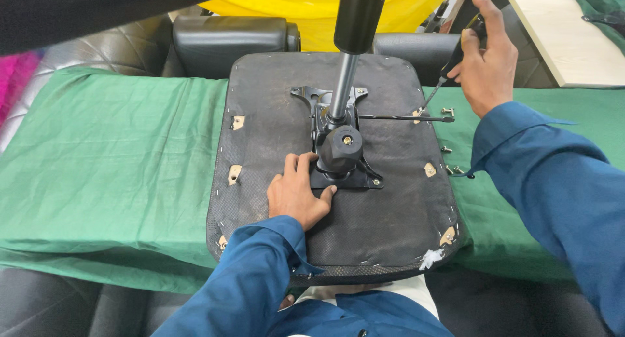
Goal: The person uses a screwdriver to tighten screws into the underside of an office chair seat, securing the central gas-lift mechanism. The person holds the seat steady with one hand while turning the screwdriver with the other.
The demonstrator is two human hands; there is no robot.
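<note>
Upturned chair seat, mechanism plate being worked on with a screwdriver.

Low centre, the left hand (296,197) presses flat, holding nothing, on the chair seat (384,207) beside the black mechanism plate (335,174). Upper right, the right hand (485,60) has its grip closed on a screwdriver (449,67), tip near loose screws (448,110) on the green tabletop (117,161). Best to keep the seat pinned and the driver square.

The gas cylinder (355,25) ran off the top edge, and the screwdriver (449,67) tip was perhaps too small to tell.
</note>
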